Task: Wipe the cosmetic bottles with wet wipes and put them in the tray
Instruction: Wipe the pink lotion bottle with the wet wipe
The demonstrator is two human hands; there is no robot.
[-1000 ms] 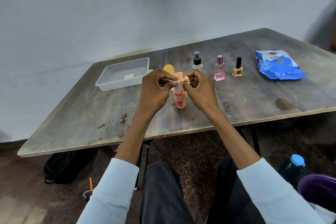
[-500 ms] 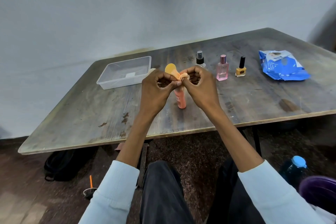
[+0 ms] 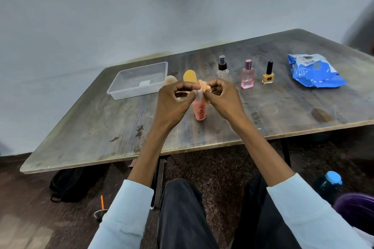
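- Two hands, left [image 3: 172,101] and right [image 3: 223,98], pinch a wipe [image 3: 200,89] between fingertips above the orange bottle [image 3: 200,110].
- Step, we judge: unfolding; wiping next, tray [image 3: 137,81] after.

Two bare forearms, hands uncovered: left hand [image 3: 174,101], right hand [image 3: 224,99]. Pale blue long sleeves [image 3: 129,214], pushed up short of the wrists, soft folded cuffs. Dark trousers [image 3: 182,218], plain, faint creases at the knees. No rings, watch or bands visible.
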